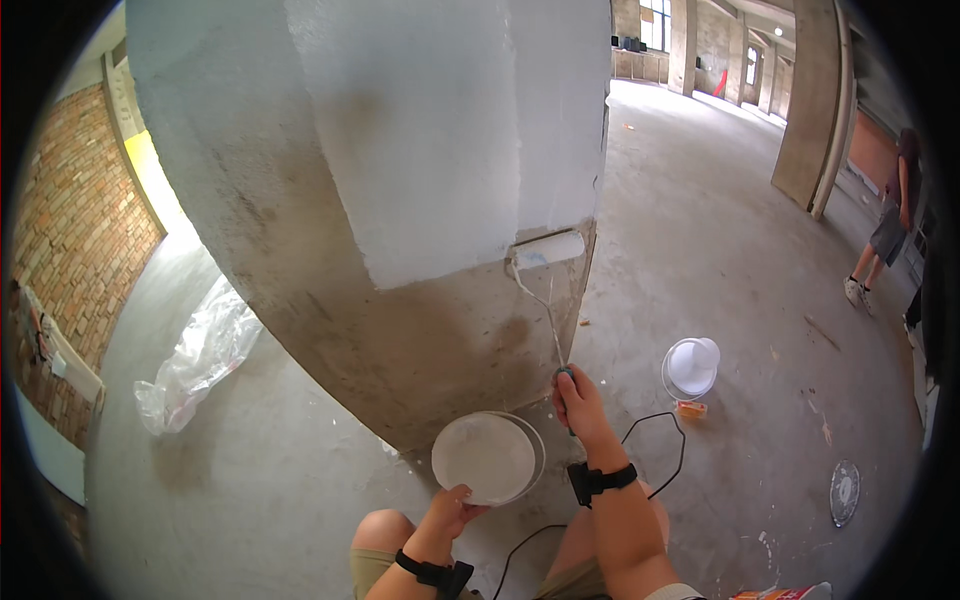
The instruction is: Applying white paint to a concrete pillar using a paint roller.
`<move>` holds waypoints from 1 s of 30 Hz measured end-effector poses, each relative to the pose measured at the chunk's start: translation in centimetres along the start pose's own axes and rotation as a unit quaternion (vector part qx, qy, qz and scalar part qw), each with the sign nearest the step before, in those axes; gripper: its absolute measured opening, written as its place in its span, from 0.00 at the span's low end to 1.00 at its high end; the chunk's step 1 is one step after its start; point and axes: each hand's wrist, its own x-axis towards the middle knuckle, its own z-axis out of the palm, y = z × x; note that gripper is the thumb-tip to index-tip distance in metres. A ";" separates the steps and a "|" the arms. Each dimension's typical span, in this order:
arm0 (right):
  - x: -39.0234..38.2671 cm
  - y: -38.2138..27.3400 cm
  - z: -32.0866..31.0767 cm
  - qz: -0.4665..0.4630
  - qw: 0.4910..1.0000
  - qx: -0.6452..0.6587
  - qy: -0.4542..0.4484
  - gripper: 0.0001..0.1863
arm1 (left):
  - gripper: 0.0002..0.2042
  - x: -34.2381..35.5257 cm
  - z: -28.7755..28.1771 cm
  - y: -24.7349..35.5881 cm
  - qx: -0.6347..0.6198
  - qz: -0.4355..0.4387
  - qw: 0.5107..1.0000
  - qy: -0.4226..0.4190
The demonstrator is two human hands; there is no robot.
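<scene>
Left hand point(455, 510) grips the bucket point(435, 465), right hand point(580, 402) the paint roller point(548, 250) against the wall point(430, 170)

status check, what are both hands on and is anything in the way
Right hand gripping paint roller, apparently against wall. Left hand holding bucket at rim. Black cable near right forearm; nothing visibly blocking roller.

The bucket point(485, 416) is before the pillar point(390, 340), plastic sheeting point(205, 345) to its left, a pail point(692, 368) to its right.
</scene>
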 end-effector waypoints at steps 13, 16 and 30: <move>-0.2 -1.1 -0.7 0.013 0.999 -0.036 -0.008 0.15 | 0.23 0.6 -0.3 -0.1 -0.008 0.009 1.000 -0.006; -0.4 -1.1 -0.4 0.007 0.999 -0.040 0.003 0.15 | 0.23 0.4 0.0 0.0 -0.004 0.008 1.000 -0.005; 0.6 -8.5 0.8 -0.007 0.997 -0.072 0.029 0.15 | 0.26 0.1 -0.3 0.0 -0.009 -0.008 1.000 -0.009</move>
